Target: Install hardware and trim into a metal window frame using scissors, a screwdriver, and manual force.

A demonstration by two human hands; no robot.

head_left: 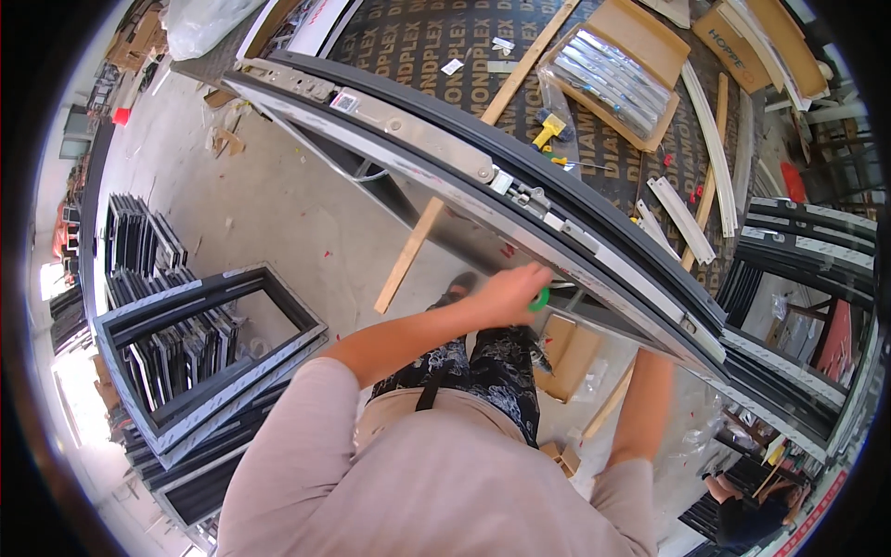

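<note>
A long dark grey window or door frame (624,223) slants across in front of me, with a pale sash or panel edge on its near side. Metal hinge hardware (408,128) runs along its upper face. My left hand (512,293) is closed at the near side of the frame, around a small green tool (540,299); most of the tool is hidden by the fingers. My right forearm (644,408) reaches up to the frame's right end. The right hand itself is out of sight beneath or behind that edge.
On the printed brown board (408,37) lie a cardboard box of metal strips (613,79), a yellow brush (551,128) and pale profiles (682,221). Dark frames (209,343) are stacked at left, more (807,232) at right. A wooden stick (408,255) juts out beneath the frame. Another person (756,511) is at lower right.
</note>
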